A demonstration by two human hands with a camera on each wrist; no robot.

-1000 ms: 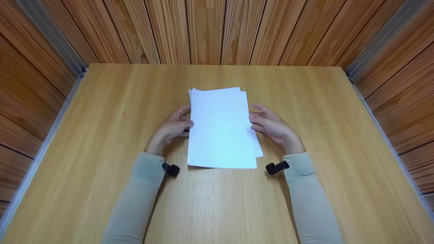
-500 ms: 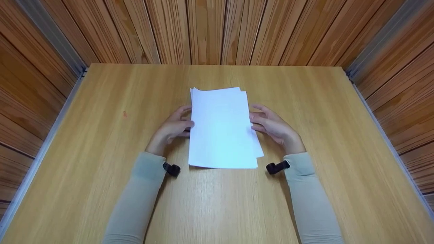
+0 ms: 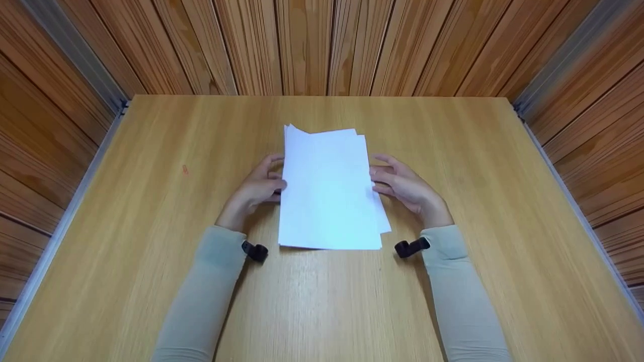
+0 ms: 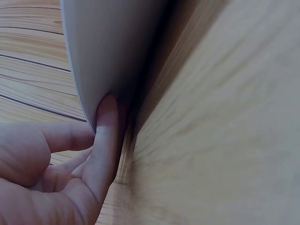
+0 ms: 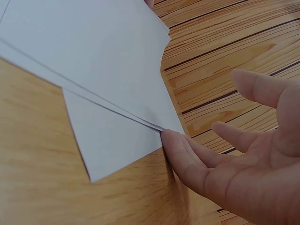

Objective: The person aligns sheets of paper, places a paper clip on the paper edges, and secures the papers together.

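A small stack of white paper sheets point(image 3: 327, 191) lies in the middle of the table, its edges uneven. My left hand point(image 3: 255, 186) pinches the left edge, thumb on top and fingers underneath. In the left wrist view that edge bows up off the table, with a fingertip pressed to its underside. My right hand point(image 3: 402, 183) is at the opposite edge, its fingertips touching the sheets' side; two fingers stretch out clear of the paper. A lower sheet point(image 5: 103, 150) sticks out askew below the others in the right wrist view.
The wooden table point(image 3: 463, 166) extends around the paper. Plank walls point(image 3: 307, 48) rise at the back and on both sides. A small reddish mark point(image 3: 185, 169) shows on the tabletop to the left.
The stack's upper left corner has risen and now curls higher than before. Both hands have stayed almost in place.
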